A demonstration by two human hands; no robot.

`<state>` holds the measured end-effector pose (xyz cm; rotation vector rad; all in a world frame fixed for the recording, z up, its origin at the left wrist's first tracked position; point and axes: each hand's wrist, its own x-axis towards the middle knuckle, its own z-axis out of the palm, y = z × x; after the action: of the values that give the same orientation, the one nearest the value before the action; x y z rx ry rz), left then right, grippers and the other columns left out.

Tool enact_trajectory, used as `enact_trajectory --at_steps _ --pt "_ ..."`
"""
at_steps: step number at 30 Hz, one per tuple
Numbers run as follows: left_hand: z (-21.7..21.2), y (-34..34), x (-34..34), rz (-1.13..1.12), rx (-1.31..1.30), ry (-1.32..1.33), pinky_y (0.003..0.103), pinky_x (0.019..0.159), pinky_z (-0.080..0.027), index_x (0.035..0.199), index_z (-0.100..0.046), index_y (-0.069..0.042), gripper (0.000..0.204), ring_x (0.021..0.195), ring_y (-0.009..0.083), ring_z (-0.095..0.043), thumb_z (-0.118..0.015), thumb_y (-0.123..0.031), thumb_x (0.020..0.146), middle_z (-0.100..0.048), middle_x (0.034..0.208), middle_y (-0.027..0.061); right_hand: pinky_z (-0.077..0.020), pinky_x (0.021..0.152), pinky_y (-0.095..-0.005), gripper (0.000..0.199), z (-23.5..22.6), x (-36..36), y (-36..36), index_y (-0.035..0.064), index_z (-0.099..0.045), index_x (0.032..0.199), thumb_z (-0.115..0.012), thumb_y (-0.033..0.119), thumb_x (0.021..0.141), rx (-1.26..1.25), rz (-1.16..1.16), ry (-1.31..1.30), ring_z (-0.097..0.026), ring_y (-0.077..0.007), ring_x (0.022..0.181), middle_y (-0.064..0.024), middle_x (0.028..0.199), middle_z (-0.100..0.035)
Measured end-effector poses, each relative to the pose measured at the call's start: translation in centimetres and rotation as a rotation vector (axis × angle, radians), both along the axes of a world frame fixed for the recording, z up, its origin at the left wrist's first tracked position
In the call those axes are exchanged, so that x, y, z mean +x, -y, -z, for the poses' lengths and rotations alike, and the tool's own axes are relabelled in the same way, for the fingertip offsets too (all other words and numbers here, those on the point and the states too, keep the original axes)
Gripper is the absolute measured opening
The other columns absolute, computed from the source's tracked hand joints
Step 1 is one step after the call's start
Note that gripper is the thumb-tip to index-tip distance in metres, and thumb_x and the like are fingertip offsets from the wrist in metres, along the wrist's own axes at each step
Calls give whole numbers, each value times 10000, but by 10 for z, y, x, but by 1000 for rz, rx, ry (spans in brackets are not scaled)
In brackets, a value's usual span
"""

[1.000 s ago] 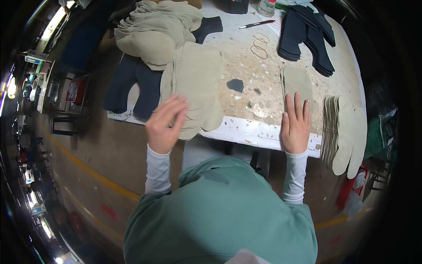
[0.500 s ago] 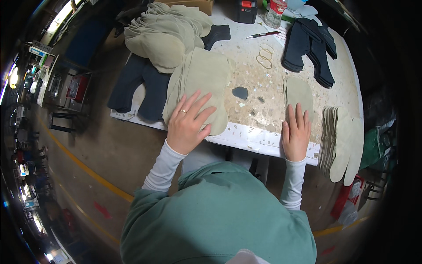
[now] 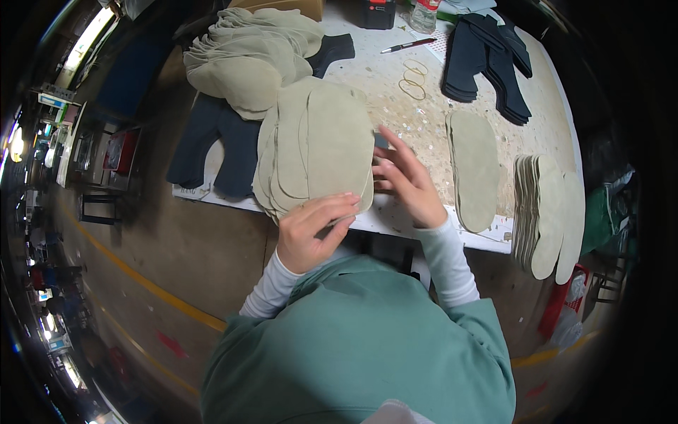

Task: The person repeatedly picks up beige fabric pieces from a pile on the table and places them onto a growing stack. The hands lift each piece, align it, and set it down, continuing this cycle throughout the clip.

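A pile of beige flat cut pieces [image 3: 339, 141] with rounded edges, like insole material, lies at the table's near middle. My left hand [image 3: 314, 230] is at the pile's lower edge, its fingers together over the top piece and the thumb below, closed on that piece. My right hand [image 3: 415, 189] is beside the pile's right edge, fingers apart and partly curled; whether the fingertips touch the edge I cannot tell. To its right lies a small stack of beige insoles [image 3: 474, 169]. Farther right, a thicker stack of insoles [image 3: 540, 219] sits at the table's edge.
A loose heap of beige pieces [image 3: 240, 63] lies far left, over dark curved pieces [image 3: 212, 141]. More dark pieces [image 3: 487, 67] are at the far right. Rubber bands [image 3: 412, 81], a pen [image 3: 408, 46], a bottle [image 3: 424, 15] and a black box [image 3: 376, 14] lie toward the back.
My right hand has left the small insole stack and moved left to the beige pile. My left hand has slid from the pile's top to its lower edge and closed there.
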<state>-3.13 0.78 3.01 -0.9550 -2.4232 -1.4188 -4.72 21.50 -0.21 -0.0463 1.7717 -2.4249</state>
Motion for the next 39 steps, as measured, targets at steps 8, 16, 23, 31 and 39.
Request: enact_trajectory --at_steps 8,16,23,31,39 --pt "20 -6 8 22 -29 -17 336 851 -536 942 -708 -16 180 998 261 -687 -685 35 771 -720 1005 110 -472 709 -221 643 19 -11 3 76 -453 1411 -628 -13 798 371 141 -198 -520 -108 784 -102 1334 -456" --pt "39 -27 6 99 -134 -80 327 824 -530 924 -717 -32 163 951 261 -690 -700 -5 764 -718 974 98 -496 646 -277 461 19 13 -17 55 -591 1248 -643 20 792 800 357 -276 -573 -194 765 -144 1168 -541" --pt "39 -7 24 81 55 459 259 646 -548 880 -708 -10 75 759 164 -714 -649 -52 861 -719 807 83 -456 591 -254 542 18 11 -3 74 -548 1320 -686 39 797 798 360 -260 -522 -143 633 -104 1102 -538" --pt "59 2 33 33 143 1085 268 713 -559 1051 -669 54 244 815 162 -705 -555 -149 979 -721 949 141 -483 610 -245 727 14 22 -53 93 -433 1423 -691 1 749 770 291 -223 -534 -141 680 -106 1320 -509" --pt "53 3 33 11 272 1020 272 752 -544 1171 -598 83 281 857 199 -702 -536 -115 981 -710 985 170 -476 612 -266 601 0 53 -72 87 -509 1363 -663 1 787 943 304 -154 -520 -163 641 -99 1131 -607"
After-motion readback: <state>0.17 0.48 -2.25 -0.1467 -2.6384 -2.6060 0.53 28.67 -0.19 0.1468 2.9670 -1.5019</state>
